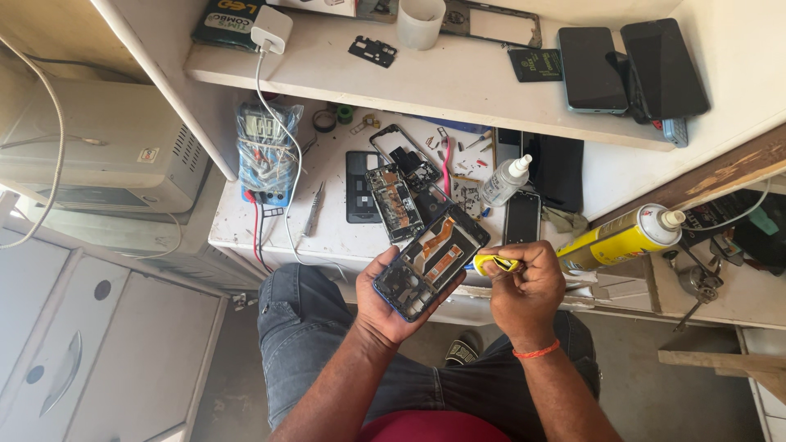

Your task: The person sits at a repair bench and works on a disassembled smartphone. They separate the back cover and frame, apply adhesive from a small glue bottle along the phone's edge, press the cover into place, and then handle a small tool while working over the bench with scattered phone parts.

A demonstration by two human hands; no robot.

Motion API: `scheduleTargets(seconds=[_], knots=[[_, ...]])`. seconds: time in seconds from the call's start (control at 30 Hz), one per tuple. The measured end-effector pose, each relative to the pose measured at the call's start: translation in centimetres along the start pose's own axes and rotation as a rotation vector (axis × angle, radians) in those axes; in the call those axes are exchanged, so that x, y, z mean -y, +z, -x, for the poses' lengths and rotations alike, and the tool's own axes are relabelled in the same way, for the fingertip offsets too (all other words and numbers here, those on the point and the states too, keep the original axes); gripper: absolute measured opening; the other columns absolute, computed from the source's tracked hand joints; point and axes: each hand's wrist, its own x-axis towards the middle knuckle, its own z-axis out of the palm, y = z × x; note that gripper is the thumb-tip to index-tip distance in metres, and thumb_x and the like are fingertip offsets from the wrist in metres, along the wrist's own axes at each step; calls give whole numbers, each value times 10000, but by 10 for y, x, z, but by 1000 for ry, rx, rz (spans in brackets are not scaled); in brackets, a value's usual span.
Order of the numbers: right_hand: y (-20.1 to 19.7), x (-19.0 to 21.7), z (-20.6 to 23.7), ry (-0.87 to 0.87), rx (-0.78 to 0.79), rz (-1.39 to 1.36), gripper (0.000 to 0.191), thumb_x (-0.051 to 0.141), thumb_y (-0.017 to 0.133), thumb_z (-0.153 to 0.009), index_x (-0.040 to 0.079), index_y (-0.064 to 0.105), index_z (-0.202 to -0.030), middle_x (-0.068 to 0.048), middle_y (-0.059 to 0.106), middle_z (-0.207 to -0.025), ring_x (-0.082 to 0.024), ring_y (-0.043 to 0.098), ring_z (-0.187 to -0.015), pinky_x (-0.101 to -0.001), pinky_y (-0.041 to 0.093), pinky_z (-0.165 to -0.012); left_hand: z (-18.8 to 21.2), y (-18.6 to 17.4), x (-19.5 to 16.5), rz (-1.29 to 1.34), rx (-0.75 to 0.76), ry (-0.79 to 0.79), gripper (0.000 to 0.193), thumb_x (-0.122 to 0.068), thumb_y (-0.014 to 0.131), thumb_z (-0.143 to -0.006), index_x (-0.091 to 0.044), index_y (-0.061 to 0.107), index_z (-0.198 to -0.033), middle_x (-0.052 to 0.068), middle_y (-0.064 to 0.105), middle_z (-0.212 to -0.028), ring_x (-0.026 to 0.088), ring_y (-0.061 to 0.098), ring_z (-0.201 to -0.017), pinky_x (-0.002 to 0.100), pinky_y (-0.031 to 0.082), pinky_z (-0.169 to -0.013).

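left hand [393, 299] cupped under an opened phone body [431, 260], back off, boards and orange flex exposed, held over the lap just below the bench edge. right hand [528, 282], at three o'clock of it, closed on a yellow-handled screwdriver [494, 263], tip toward the frame. judged step: working at the internals; next move calls for steady tip placement. yellow spray can [620, 237] at two o'clock.

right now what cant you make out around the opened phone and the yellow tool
Head view only:
- Tip of the yellow-handled tool: hidden by the right hand and the phone's edge.
- Underside of the opened phone: covered by the left hand.
- Small parts inside it: too small to identify.
- Screws on the white bench: too small to count.
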Motion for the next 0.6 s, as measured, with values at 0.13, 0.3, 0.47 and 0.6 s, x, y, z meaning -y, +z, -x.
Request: scheduleTargets(seconds=[0.13, 0.3, 0.47, 0.6], knots=[[1, 1, 1, -5, 13, 11, 299, -199, 642, -894, 3, 490, -1055, -150, 697, -1047, -170, 729, -1005, -267, 618, -865, 0, 1, 0, 13, -42, 0, 598, -351, 485, -977, 45, 530, -1423, 269, 579, -1427, 430, 554, -1314, 603, 365, -1169], [3, -2, 4, -1, 22, -18, 285, -185, 642, -898, 3, 497, -1057, -144, 683, -1040, -176, 740, -1007, -266, 621, -858, -1, 0, 0, 9, -24, 1, 582, -340, 480, -988, 35, 532, -1430, 262, 580, -1429, 426, 558, -1311, 602, 379, -1164], [4, -3, 8, -7, 45, -37, 266, -137, 677, -926, 6, 499, -1063, -144, 704, -1035, -177, 739, -999, -269, 623, -862, -1, -4, -1, -18, -4, -6, 585, -352, 482, -979, 19, 538, -1428, 249, 583, -1433, 427, 558, -1316, 609, 368, -1164], [6, -3, 11, -1, 56, -48, 258, -121, 677, -928, 9, 498, -1060, -145, 696, -1044, -182, 741, -1015, -277, 625, -880, -2, -5, -2, -25, -16, -11, 601, -371, 481, -967, 13, 542, -1426, 239, 585, -1436, 420, 557, -1320, 604, 351, -1173]])
